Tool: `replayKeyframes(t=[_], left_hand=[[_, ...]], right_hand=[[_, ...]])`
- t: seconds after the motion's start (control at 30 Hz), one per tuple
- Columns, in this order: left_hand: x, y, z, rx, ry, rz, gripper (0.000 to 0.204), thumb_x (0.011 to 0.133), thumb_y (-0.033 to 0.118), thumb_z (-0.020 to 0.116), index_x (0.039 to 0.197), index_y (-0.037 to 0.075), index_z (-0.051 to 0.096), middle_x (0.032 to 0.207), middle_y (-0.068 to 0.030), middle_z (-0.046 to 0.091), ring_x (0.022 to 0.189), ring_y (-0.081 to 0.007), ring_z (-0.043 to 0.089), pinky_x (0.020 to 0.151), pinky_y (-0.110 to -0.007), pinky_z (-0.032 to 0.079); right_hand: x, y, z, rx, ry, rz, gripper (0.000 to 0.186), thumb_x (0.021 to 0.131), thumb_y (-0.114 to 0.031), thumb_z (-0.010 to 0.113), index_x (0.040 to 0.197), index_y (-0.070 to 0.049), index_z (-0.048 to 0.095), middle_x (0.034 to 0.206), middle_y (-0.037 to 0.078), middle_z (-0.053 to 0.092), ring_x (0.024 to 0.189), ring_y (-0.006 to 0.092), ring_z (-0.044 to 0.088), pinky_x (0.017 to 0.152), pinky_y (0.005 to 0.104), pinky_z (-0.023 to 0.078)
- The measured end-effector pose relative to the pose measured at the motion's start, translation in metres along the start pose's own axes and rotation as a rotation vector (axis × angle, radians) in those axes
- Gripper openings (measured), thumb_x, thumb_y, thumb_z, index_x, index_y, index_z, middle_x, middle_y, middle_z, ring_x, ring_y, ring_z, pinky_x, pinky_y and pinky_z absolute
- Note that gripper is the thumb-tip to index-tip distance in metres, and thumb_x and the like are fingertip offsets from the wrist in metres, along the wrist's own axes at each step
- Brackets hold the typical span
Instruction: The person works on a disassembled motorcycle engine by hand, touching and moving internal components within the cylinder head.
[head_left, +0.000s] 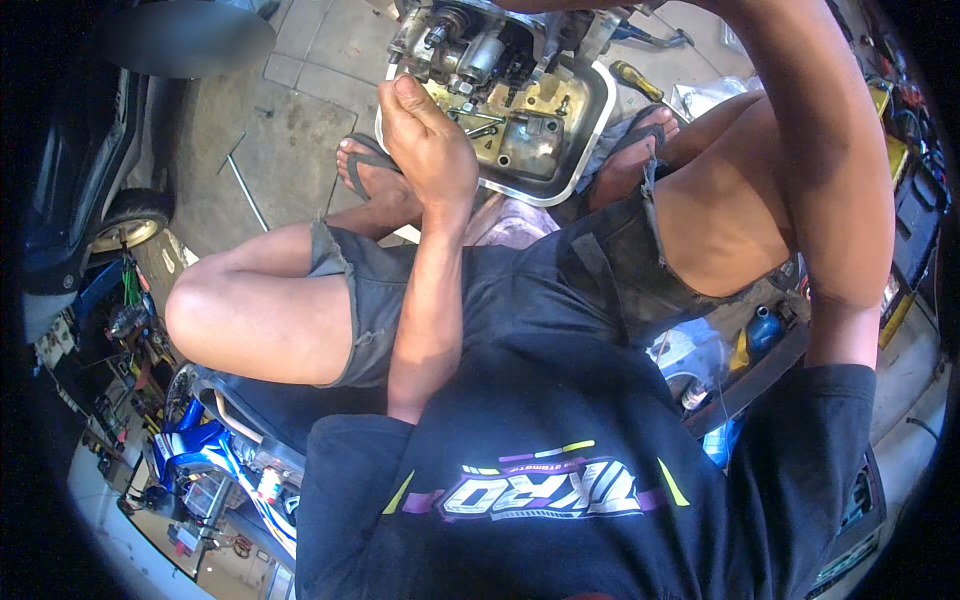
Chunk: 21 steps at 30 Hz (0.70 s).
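My left hand (425,140) is raised at the lower left of a greasy metal engine assembly (470,50), fingers curled with thumb uppermost, around something I cannot make out. My right arm reaches up along the right; my right hand (535,4) is mostly cut off by the top edge above the engine, its fingers hidden. Beneath the engine, a metal pan (590,130) holds yellowish fluid, a dark housing (530,140) and several small metal parts. A yellow-and-black screwdriver (635,82) lies right of the pan. My sandalled feet flank the pan.
A T-handle tool (245,180) lies on the tiled floor at left. A dark vehicle with a wheel (130,220) stands at far left. A blue motorcycle (200,440) is at lower left. A blue bottle (762,328) sits at right. Cluttered tools line both sides.
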<state>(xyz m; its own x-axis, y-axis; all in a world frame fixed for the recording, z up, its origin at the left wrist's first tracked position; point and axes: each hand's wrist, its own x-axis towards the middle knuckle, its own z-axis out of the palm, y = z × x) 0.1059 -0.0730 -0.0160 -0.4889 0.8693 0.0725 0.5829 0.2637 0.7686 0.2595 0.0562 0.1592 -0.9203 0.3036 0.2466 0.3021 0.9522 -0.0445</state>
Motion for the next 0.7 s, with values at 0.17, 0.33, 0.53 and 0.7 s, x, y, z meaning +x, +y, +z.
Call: replayKeyframes(t=[0.17,0.33,0.53,0.7], left_hand=[[0.006,-0.011,0.001,-0.009,0.039,0.189,0.044,0.110,0.036,0.035,0.089,0.000,0.050,0.072,-0.0102,0.049,0.065,-0.0272,0.047,0.064,-0.042,0.038],[0.008,0.004,-0.003,-0.581,-0.162,-0.240,0.038,0.110,0.033,0.040,0.081,0.007,0.043,0.065,0.0029,0.034,0.056,-0.0118,0.035,0.053,-0.031,0.032],[0.016,0.002,-0.023,-0.941,-0.246,-0.584,0.039,0.108,0.033,0.044,0.074,0.013,0.039,0.063,0.0046,0.031,0.054,-0.0082,0.029,0.048,-0.026,0.027],[0.010,0.009,-0.022,-0.989,-0.154,-0.347,0.038,0.109,0.035,0.042,0.081,0.008,0.045,0.071,-0.0008,0.042,0.064,-0.0121,0.040,0.061,-0.028,0.037]], right_hand=[[-0.005,0.005,0.000,0.057,0.019,-0.013,0.031,0.085,0.002,0.059,0.116,-0.002,0.066,0.086,0.012,0.070,0.088,0.0221,0.065,0.105,0.0415,0.038],[-0.011,0.002,-0.007,0.028,0.012,0.012,0.031,0.086,0.001,0.058,0.115,-0.002,0.066,0.087,0.013,0.069,0.090,0.0239,0.065,0.106,0.0414,0.038],[-0.012,0.006,0.015,0.034,0.154,-0.007,0.029,0.085,-0.001,0.060,0.113,-0.002,0.065,0.092,0.013,0.068,0.097,0.0258,0.062,0.106,0.0411,0.036],[-0.015,0.014,0.020,0.025,0.153,-0.019,0.026,0.086,-0.002,0.062,0.111,-0.004,0.066,0.093,0.011,0.067,0.099,0.0247,0.062,0.107,0.0405,0.035]])
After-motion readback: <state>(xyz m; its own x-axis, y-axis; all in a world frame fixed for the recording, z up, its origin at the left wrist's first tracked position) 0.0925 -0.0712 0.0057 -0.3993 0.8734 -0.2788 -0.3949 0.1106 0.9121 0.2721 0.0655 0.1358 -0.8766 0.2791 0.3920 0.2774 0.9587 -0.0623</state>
